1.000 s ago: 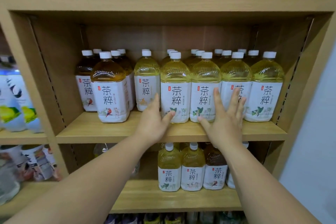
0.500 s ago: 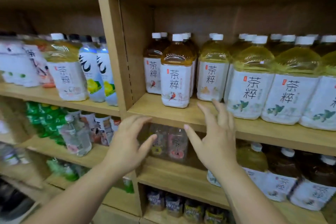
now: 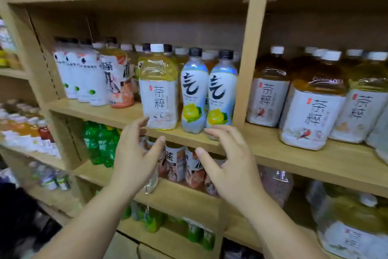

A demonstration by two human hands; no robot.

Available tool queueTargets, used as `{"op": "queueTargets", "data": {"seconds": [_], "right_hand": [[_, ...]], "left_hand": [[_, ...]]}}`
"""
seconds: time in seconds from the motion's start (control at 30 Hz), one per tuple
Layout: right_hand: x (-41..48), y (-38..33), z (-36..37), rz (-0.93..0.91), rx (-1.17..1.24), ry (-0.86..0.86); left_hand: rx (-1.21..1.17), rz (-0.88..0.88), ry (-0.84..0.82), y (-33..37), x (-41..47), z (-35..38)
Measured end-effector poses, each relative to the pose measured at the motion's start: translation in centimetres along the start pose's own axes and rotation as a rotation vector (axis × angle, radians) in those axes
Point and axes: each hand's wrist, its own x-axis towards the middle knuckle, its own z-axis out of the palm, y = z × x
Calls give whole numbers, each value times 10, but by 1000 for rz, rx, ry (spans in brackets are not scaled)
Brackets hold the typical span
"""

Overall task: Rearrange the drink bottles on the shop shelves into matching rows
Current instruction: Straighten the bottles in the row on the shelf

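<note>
Held the left grip [image 3: 134, 160] released, fingers spread, just below the yellow tea bottle [image 3: 158, 90], fingertips by its base, contact unclear. Held the right grip [image 3: 228, 164] released too, grasping nothing, below and right of that bottle. Saw two lemon soda bottles [image 3: 194, 94] just right of it, brown tea bottles [image 3: 312, 107] farther right.

I see a pale yellow tea bottle [image 3: 158, 88] with a white cap, its white label carrying black characters and a red stamp. Right of it, two pale blue bottles [image 3: 194, 90] have black caps, black brushstrokes and a yellow lemon on green leaves. Farther right, the amber tea bottles [image 3: 312, 109] show red birds on white labels. Left of it stand white bottles [image 3: 84, 78] with green dots; below it, green bottles [image 3: 100, 143]. The shelves [image 3: 294, 153] are light tan wood.
</note>
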Motion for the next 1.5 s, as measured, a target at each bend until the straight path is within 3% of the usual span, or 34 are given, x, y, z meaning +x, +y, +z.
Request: {"op": "queueTargets", "data": {"seconds": [0.13,0.5,0.67,0.9,1.17,1.5], "right_hand": [[34,-27,52,65,17,-9],[94,-59,125,385,-141,-31],[101,-70,132,366,-252,142],[87,-83,129,303,-106,230],[60,-100,81,297,-16,333],[10,-95,-52,221,105,400]], "left_hand": [[-144,16,-43,-27,55,-11],[-492,96,-397,-55,124,-10],[-537,133,-405,-60,127,-21],[-612,174,-385,-67,111,-43],[-703,201,-342,-22,78,-53],[-735,346,-292,81,28,-4]]}}
